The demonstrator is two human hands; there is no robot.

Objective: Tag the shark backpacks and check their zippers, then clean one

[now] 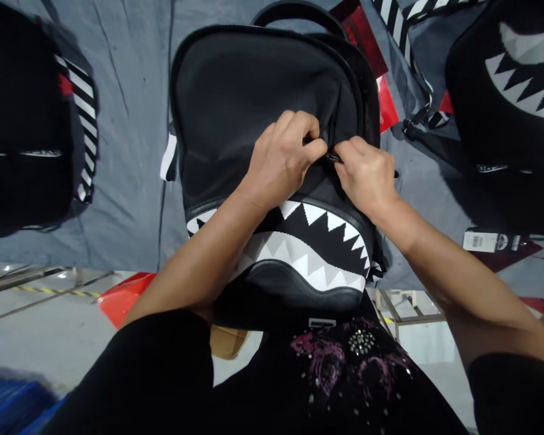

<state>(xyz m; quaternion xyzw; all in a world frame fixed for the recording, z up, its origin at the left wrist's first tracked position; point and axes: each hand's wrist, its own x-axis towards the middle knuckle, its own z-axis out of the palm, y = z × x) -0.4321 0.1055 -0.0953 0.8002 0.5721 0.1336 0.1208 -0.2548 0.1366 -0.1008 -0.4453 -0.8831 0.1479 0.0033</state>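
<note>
A black backpack (pixel 254 90) with a white and grey shark-teeth print (pixel 308 241) lies in front of me on a grey cloth. Over its upper front panel, my left hand (pixel 285 154) is closed, thumb and fingers pinching at the fabric. Close beside it, my right hand (pixel 367 172) is closed too, its fingertips around a small black piece (pixel 333 157) that looks like a zipper pull or strap end. The fabric is creased just above the fingertips. What the left fingers pinch is mostly hidden.
More black backpacks lie left (pixel 27 121) and right (pixel 508 96), with striped straps (pixel 84 115). Red tags (pixel 362 48) stick out behind the middle backpack. A label tag (pixel 480 241) rests at right. Below the table edge are a red container (pixel 122 296) and blue material (pixel 13 402).
</note>
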